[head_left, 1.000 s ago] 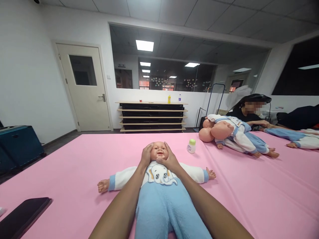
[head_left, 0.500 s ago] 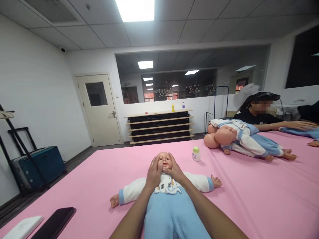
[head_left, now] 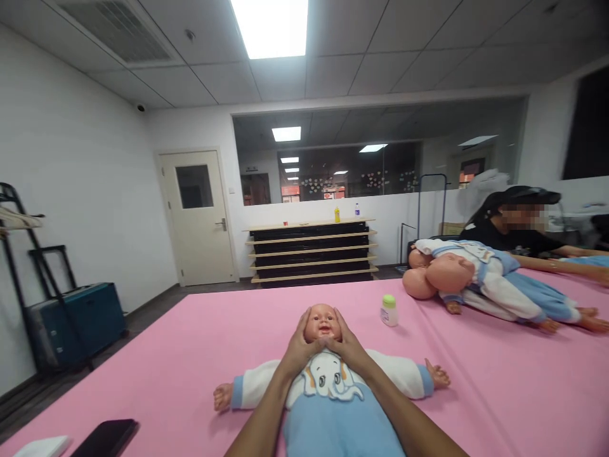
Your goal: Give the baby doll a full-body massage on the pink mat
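Observation:
A baby doll (head_left: 328,412) in a white and light-blue outfit with an elephant on the chest lies face up on the pink table, arms spread wide. Both my hands cup its head (head_left: 322,320) from the two sides. My left hand (head_left: 299,348) presses along one cheek, and my right hand (head_left: 351,349) lies along the other. The thumbs meet under the chin, leaving the face uncovered. Past the doll's head, to the right, stands a small bottle (head_left: 389,312) with a green cap.
More dolls (head_left: 480,279) lie piled at the table's right, beside a person (head_left: 504,228) in a black cap. A black phone (head_left: 105,438) and a white object (head_left: 45,446) rest at the near left. A teal suitcase (head_left: 78,324) stands on the floor.
My hands have slid from the front of the doll's cheeks to the sides of its head, thumbs now together below the chin. The view has tilted up slightly and shifted left.

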Demonstrator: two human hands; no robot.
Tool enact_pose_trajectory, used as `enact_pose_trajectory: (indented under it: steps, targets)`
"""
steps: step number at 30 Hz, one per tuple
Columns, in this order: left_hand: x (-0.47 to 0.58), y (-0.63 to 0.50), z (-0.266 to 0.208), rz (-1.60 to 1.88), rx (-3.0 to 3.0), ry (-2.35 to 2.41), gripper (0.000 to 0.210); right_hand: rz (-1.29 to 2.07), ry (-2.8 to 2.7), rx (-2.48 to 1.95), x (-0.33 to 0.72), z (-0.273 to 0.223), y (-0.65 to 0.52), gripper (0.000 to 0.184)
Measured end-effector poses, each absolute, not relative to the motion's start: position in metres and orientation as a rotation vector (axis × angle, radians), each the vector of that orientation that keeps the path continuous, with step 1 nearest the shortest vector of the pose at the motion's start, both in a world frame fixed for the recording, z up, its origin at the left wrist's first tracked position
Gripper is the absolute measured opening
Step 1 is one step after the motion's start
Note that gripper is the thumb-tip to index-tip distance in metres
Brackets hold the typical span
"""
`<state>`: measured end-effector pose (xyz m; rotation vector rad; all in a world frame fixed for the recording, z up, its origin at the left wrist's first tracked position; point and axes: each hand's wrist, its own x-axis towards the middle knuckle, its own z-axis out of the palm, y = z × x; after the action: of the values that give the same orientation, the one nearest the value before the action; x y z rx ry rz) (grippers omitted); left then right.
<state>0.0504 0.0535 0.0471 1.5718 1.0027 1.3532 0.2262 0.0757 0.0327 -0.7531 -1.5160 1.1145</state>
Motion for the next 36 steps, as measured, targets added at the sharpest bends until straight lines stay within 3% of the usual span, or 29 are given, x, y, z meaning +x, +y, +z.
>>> enact_pose_trajectory:
  steps: [13, 20, 29, 33, 36]
  targets:
    - [0.043, 0.052, 0.048, 1.290, 1.260, 0.711, 0.088, 1.528, -1.353, -0.616, 0.239, 0.054, 0.067, 0.098]
    - [0.052, 0.050, 0.049, 1.466, 1.421, 0.921, 0.092, 1.147, -1.495, -0.784, 0.235, 0.048, 0.066, 0.098]
    - [0.049, 0.053, 0.047, 1.428, 1.285, 0.809, 0.078, 1.455, -1.305, -0.599, 0.238, 0.052, 0.067, 0.078]
    - [0.051, 0.048, 0.048, 1.433, 1.442, 0.934, 0.096, 1.220, -1.418, -0.713, 0.235, 0.049, 0.066, 0.090]
    - [0.050, 0.047, 0.050, 1.403, 1.450, 0.925, 0.094, 1.167, -1.464, -0.726, 0.234, 0.048, 0.067, 0.091]
